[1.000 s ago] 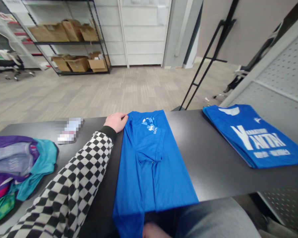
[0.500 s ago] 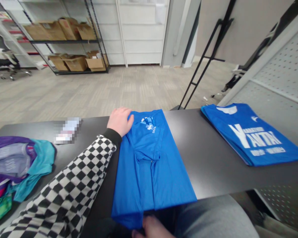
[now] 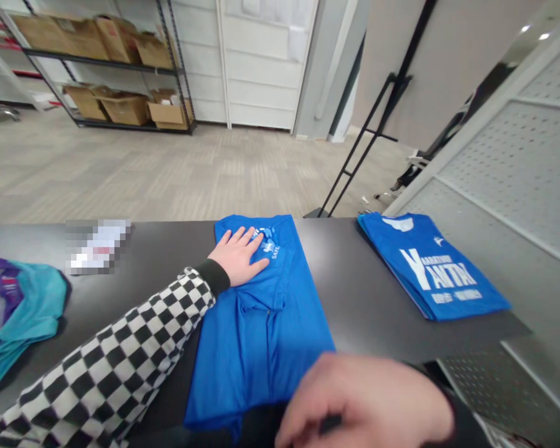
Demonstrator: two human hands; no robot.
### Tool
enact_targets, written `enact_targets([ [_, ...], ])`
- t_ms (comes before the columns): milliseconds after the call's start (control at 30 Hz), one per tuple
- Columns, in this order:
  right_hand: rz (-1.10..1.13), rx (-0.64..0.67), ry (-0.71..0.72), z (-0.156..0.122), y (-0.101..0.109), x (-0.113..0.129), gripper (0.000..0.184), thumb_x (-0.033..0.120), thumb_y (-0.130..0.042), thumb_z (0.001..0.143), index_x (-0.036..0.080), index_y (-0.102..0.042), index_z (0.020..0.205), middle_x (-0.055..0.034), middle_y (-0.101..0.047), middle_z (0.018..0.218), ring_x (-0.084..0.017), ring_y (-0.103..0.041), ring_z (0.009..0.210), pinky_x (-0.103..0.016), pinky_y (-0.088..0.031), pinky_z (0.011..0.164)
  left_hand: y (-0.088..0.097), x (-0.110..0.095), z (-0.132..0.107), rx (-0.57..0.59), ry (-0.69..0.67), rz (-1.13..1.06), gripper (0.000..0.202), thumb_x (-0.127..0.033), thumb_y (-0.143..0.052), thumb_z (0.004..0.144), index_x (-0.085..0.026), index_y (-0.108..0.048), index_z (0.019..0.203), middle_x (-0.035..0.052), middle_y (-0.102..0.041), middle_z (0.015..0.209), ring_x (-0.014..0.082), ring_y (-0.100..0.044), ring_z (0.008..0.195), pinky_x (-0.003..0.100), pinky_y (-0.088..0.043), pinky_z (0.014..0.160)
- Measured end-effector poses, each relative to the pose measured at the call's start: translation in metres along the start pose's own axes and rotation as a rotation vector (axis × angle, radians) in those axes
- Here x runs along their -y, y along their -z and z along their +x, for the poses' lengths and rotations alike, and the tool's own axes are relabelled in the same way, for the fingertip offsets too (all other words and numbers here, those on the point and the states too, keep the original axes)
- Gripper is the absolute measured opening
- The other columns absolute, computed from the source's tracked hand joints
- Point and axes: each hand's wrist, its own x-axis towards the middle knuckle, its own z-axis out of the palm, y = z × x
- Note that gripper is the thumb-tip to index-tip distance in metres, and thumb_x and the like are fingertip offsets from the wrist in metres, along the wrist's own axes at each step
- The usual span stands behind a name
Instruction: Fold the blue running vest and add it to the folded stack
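A blue T-shirt (image 3: 261, 336) lies on the dark table, partly folded lengthwise, with one sleeve laid across its body and a white print near the collar end. My left hand (image 3: 239, 254) rests flat on the upper part, fingers spread beside the print. Over the shirt's near right corner hovers my right hand (image 3: 368, 398), blurred by motion, fingers bent downward. Whether it touches the fabric is unclear. The shirt's near hem reaches the table's front edge and is partly hidden there.
A stack of folded blue shirts (image 3: 434, 267) sits at the right. Crumpled teal and purple garments (image 3: 35, 298) lie at the left, near a pixelated white item (image 3: 100, 246). Beyond the table (image 3: 336, 274) stand a black metal stand (image 3: 373, 130) and a shelf of cardboard boxes (image 3: 121, 106).
My left hand has slid from the shirt's far left edge onto its upper middle, fingers now spread. My right hand has risen from below the hem and moved right. The view has shifted.
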Motion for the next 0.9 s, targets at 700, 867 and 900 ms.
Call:
enact_targets([
  [700, -0.737, -0.647, 0.021, 0.170, 0.288, -0.123, 0.028, 0.000, -0.058, 0.079, 0.025, -0.068, 0.085, -0.0109, -0.082, 0.135, -0.033, -0.074, 0.139, -0.054, -0.056, 0.122, 0.019, 0.051, 0.017, -0.020, 0.060, -0.069, 0.065, -0.047, -0.033, 0.116, -0.024, -0.060, 0.170, 0.0080, -0.048, 0.184, 0.0303, -0.039, 0.175, 0.067, -0.019, 0.145],
  [867, -0.719, -0.654, 0.009, 0.169, 0.287, -0.116, 0.022, 0.007, -0.059, 0.086, 0.025, -0.070, 0.088, -0.0113, -0.083, 0.133, -0.033, -0.073, 0.140, -0.054, -0.054, 0.124, 0.020, 0.054, 0.018, -0.022, 0.069, -0.100, 0.064, -0.045, -0.033, 0.115, -0.025, -0.063, 0.168, 0.0083, -0.050, 0.183, 0.0303, -0.041, 0.174, 0.070, -0.017, 0.145],
  [900, -0.719, -0.642, 0.021, 0.169, 0.286, -0.115, 0.020, 0.009, -0.059, 0.087, 0.025, -0.070, 0.089, -0.0110, -0.083, 0.131, -0.033, -0.073, 0.141, -0.053, -0.054, 0.124, 0.021, 0.054, 0.018, -0.021, 0.070, -0.101, 0.064, -0.045, -0.033, 0.115, -0.024, -0.063, 0.168, 0.0087, -0.050, 0.183, 0.0304, -0.041, 0.174, 0.071, -0.016, 0.145],
])
